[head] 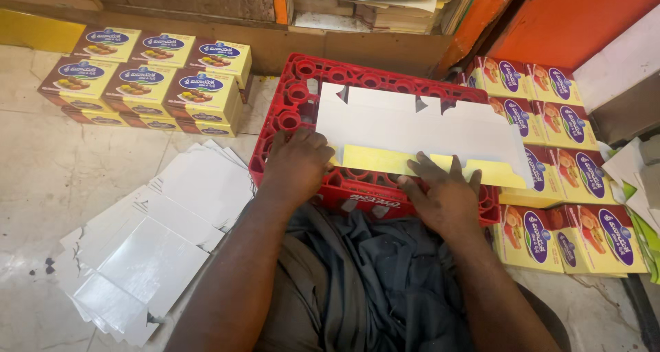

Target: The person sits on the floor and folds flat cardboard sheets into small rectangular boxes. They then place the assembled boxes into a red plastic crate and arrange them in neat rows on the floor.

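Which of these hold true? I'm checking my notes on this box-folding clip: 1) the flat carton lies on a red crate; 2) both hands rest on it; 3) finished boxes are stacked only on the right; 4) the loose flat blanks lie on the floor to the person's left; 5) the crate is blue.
1) True: the flat carton blank lies across the red crate.
2) True: the left hand and the right hand both press on its near edge.
3) False: yellow boxes stand on both sides, a left stack and a right stack.
4) True: the white flat blanks lie on the floor at the left.
5) False: it is red.
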